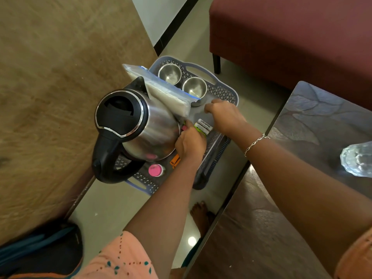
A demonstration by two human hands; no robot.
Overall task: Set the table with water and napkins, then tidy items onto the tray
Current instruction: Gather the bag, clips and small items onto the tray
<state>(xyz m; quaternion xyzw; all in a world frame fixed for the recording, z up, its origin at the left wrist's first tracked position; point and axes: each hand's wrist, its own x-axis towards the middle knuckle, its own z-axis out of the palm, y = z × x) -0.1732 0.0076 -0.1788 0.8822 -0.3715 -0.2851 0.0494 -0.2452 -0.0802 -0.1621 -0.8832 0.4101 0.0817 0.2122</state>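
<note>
A grey plastic tray (225,91) sits low on the floor between the sofa and the table. On it stand a steel kettle (141,125) with a black lid and handle, and two steel cups (170,73) (194,87). A clear napkin packet (161,89) leans on the kettle. My left hand (190,143) is beside the kettle's base with its fingers curled down; a bit of pink and green shows at its fingertips. My right hand (223,115) hovers over the tray near the nearer cup, fingers curled under. Batteries (203,125) lie between the hands.
A pink-capped item (155,170), an orange item (174,161) and a black ridged item (211,164) also lie on the tray. A glass (357,160) stands on the dark table (302,121) at right. A maroon sofa (291,37) is behind, a brown rug (50,77) at left.
</note>
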